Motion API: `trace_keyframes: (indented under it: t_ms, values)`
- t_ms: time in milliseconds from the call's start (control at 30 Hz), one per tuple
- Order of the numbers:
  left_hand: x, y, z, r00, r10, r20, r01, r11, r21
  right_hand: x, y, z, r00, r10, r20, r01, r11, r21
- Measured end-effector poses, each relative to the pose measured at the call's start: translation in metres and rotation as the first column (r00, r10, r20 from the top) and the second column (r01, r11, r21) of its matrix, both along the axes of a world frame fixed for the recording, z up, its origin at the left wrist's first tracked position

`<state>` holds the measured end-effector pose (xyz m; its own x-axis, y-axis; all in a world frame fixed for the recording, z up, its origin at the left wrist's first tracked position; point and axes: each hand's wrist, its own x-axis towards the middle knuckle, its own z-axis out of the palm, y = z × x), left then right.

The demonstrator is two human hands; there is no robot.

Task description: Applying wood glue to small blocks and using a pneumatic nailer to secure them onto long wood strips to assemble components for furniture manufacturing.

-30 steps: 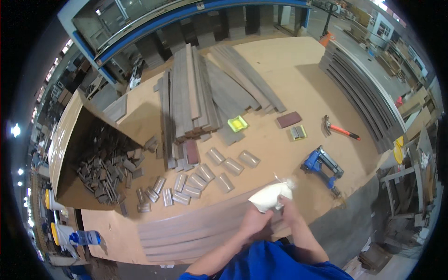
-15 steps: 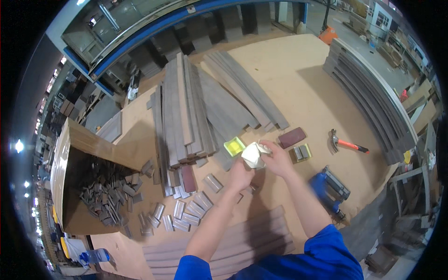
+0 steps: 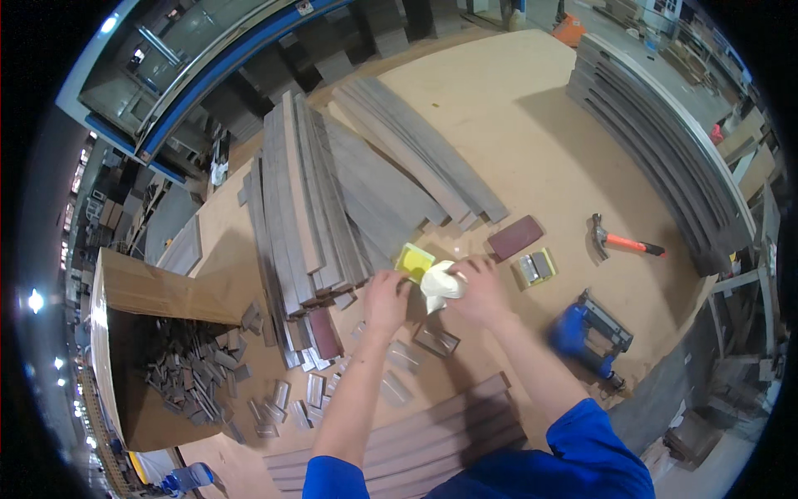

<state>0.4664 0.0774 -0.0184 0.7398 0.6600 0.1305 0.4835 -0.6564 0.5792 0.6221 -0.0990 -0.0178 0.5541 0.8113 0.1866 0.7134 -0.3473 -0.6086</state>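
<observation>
Bundle (image 3: 441, 284), white and crumpled, sits pinched in the right hand (image 3: 482, 293), beside the yellow-green tray (image 3: 413, 260) — and here's the left hand (image 3: 386, 301) at that tray's edge — its grip, I can't tell!

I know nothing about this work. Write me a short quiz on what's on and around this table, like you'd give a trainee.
1. Which hand holds the white bundle?
A) left
B) right
C) neither
2. True or false: the hammer lies to the right of the yellow-green tray.
3. What lies in the open cardboard box at the picture's left?

Key:
1. B, the right hand.
2. True.
3. Many small grey-brown pieces.
</observation>
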Motion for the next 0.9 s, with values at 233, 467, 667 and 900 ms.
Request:
trace_keyframes:
  t_ms: [233, 467, 667, 900]
  values:
    - [0.03, -0.013, -0.002, 0.988, -0.155, -0.001, 0.155, 0.987, -0.03, 0.015, -0.031, 0.001, 0.974, -0.136, -0.181, 0.156, 0.982, 0.104]
    - [0.034, -0.018, 0.008, 0.986, -0.154, 0.059, 0.163, 0.965, -0.204, 0.006, -0.047, 0.016, 0.982, -0.039, -0.187, 0.063, 0.991, 0.121]
    - [-0.016, -0.041, 0.015, 0.981, 0.033, 0.192, 0.032, 0.946, -0.323, -0.006, -0.041, -0.009, 0.994, -0.082, 0.077, 0.075, 0.993, 0.086]
    - [-0.172, -0.116, 0.037, 0.9, 0.378, 0.217, -0.292, 0.892, -0.344, -0.018, -0.067, 0.026, 0.958, -0.125, -0.257, 0.197, 0.942, 0.273]
